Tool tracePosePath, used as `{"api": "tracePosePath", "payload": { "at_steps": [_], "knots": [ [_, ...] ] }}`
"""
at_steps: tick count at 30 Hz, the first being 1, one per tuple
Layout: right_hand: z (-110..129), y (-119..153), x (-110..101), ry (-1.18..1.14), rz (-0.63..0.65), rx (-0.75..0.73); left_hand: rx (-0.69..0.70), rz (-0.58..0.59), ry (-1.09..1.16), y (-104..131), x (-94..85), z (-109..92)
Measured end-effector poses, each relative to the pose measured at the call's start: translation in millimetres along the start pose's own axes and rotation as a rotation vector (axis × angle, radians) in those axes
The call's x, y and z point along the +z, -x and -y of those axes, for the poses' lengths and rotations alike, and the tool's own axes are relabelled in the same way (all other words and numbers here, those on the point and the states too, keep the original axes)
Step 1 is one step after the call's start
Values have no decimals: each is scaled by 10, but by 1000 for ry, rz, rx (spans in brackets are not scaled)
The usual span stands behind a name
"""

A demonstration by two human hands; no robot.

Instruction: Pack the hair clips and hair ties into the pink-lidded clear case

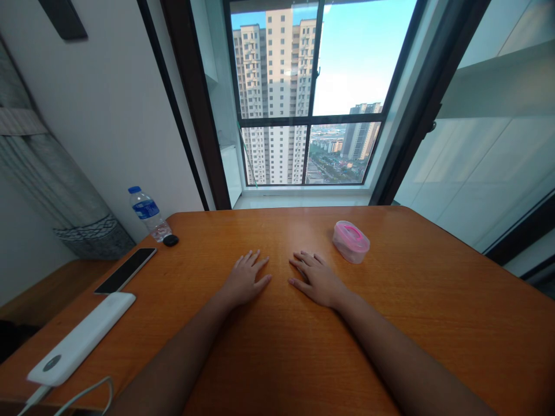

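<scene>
Both hands rest palm down on the orange-brown wooden table (277,358). My left hand (247,279), left of the middle, has its fingers spread and holds nothing. Across a small gap, my right hand (316,280) lies flat in the same way, fingers apart and nothing in them. Nearest to it is a small clear plastic box (350,245) with a pink lid and handle, standing just beyond and to the right, not touched. What the box holds cannot be made out.
Along the table's left side are a water bottle (150,212) with a blue cap, a small black round object (170,240), a phone (125,270) and a long white device (84,338) with a white cable (89,390). A window (310,120) stands behind the far edge.
</scene>
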State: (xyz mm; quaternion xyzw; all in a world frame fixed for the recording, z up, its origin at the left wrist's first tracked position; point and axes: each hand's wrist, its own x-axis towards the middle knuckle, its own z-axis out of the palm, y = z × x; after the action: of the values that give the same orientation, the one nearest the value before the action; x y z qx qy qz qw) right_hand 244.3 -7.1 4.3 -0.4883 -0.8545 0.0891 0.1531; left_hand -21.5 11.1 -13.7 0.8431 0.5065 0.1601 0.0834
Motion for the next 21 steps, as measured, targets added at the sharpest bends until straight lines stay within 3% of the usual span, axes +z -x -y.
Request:
{"api": "tracePosePath", "payload": {
  "at_steps": [21],
  "knots": [
    [-12,-6,0,-26,6,6,8,-14,8,6,15,-1]
  ]
}}
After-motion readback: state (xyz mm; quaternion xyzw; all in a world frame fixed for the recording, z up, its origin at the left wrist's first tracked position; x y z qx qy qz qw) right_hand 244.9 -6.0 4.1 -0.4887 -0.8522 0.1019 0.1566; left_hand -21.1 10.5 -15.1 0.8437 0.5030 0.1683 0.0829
